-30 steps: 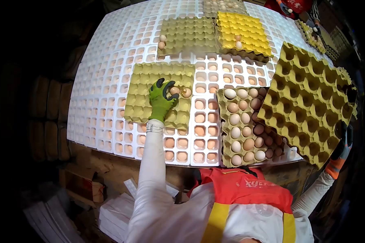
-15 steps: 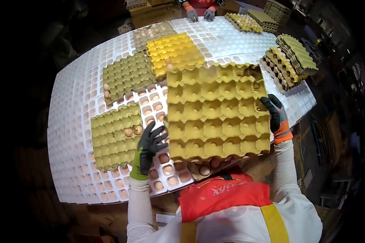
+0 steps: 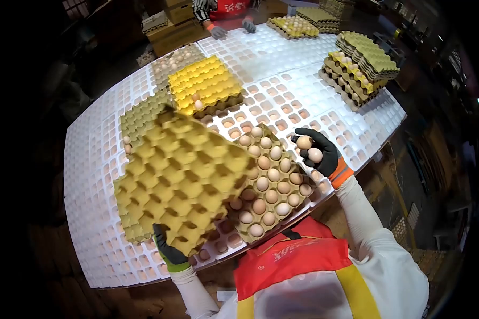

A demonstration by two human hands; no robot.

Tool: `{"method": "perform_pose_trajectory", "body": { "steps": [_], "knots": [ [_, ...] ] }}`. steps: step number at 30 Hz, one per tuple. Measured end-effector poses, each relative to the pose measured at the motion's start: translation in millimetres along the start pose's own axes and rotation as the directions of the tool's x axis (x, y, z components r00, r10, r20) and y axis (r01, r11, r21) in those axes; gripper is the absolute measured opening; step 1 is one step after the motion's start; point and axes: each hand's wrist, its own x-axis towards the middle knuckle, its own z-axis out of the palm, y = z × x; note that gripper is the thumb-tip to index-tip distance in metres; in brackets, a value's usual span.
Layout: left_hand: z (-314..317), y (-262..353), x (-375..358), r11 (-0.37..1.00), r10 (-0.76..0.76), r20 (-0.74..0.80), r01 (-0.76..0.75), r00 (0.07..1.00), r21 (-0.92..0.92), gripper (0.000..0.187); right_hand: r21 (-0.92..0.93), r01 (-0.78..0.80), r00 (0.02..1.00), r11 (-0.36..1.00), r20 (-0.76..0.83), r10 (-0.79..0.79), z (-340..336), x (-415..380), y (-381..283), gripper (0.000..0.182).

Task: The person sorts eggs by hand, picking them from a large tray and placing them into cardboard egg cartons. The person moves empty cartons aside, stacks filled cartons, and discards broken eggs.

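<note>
My left hand (image 3: 170, 250), in a dark glove with a green cuff, grips the near edge of an empty yellowish pulp egg tray (image 3: 181, 175). The egg tray is tilted over the left part of the table. In my right hand (image 3: 327, 157), dark-gloved with an orange cuff, are two eggs (image 3: 314, 155), held in the fingers just right of a second egg tray (image 3: 244, 229). That second tray lies near the table's front edge, its cups mostly filled with eggs (image 3: 273, 174); the raised tray hides its left part.
White pocketed panels (image 3: 98, 159) holding eggs cover the table. A bright yellow tray (image 3: 202, 80) with two eggs sits on a pulp tray. Stacked egg trays (image 3: 359, 72) stand at the right. Across the table is a person with gloved hands (image 3: 217, 32).
The pulp tray has moved left and tilted, now gripped by my left hand. My right hand has let go of it and holds two eggs. The filled tray beneath is uncovered.
</note>
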Motion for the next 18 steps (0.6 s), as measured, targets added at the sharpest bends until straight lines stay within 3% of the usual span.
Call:
{"method": "perform_pose_trajectory", "body": {
  "steps": [1, 3, 4, 5, 7, 9, 10, 11, 13, 15, 18],
  "knots": [
    [-21.1, 1.1, -8.0, 0.987, 0.098, -0.200, -0.069, 0.975, 0.146, 0.049, 0.076, -0.040, 0.999, 0.996, 0.020, 0.038, -3.4, -0.9, -0.2, 0.041],
    [-50.2, 8.6, -20.3, 0.881, 0.372, -0.418, -0.173, 0.829, 0.441, 0.050, 0.075, -0.080, 0.996, 0.994, -0.036, 0.083, -9.8, 3.8, 7.6, 0.043],
    [-65.5, 17.9, -29.9, 0.838, 0.436, -0.391, -0.209, 0.810, 0.504, 0.051, 0.364, -0.194, 0.981, 0.911, 0.059, 0.186, -20.0, 9.5, 11.5, 0.044],
    [-72.9, 21.8, -39.4, 0.780, 0.520, -0.368, -0.254, 0.771, 0.571, 0.052, 0.295, -0.169, 0.985, 0.940, 0.074, 0.154, -24.2, 12.5, 17.3, 0.047],
    [-82.9, 37.5, -58.7, 0.914, 0.403, -0.496, -0.359, 0.769, 0.186, 0.053, 0.222, -0.165, 0.984, 0.961, 0.108, 0.143, -34.6, 24.5, 29.3, 0.046],
    [-108.5, 35.5, -87.8, 0.900, 0.353, -0.430, -0.427, 0.831, -0.086, 0.054, 0.361, -0.259, 0.965, 0.896, 0.141, 0.222, -41.2, 39.1, 36.6, 0.043],
    [-99.8, 34.6, -99.7, 0.893, 0.382, -0.354, -0.440, 0.854, -0.096, 0.054, 0.375, -0.277, 0.959, 0.885, 0.161, 0.232, -43.6, 48.4, 39.8, 0.045],
    [-91.3, 34.0, -110.1, 0.854, 0.378, -0.095, -0.386, 0.921, -0.349, 0.055, 0.389, -0.300, 0.952, 0.871, 0.183, 0.246, -45.2, 58.4, 43.8, 0.046],
    [-57.9, 23.2, -126.3, 0.849, 0.363, -0.053, -0.354, 0.930, -0.393, 0.056, 0.170, -0.180, 0.972, 0.969, 0.180, 0.149, -51.5, 74.7, 47.8, 0.041],
    [-15.6, 10.0, -129.7, 0.853, 0.346, -0.132, -0.370, 0.929, -0.368, 0.056, 0.264, -0.260, 0.944, 0.929, 0.273, 0.187, -46.9, 82.9, 27.1, 0.035],
    [33.0, -7.2, -138.7, 0.856, 0.338, -0.211, -0.393, 0.917, -0.335, 0.057, 0.186, -0.257, 0.919, 0.948, 0.350, 0.181, -50.8, 106.1, 37.4, 0.038]
  ]
}}
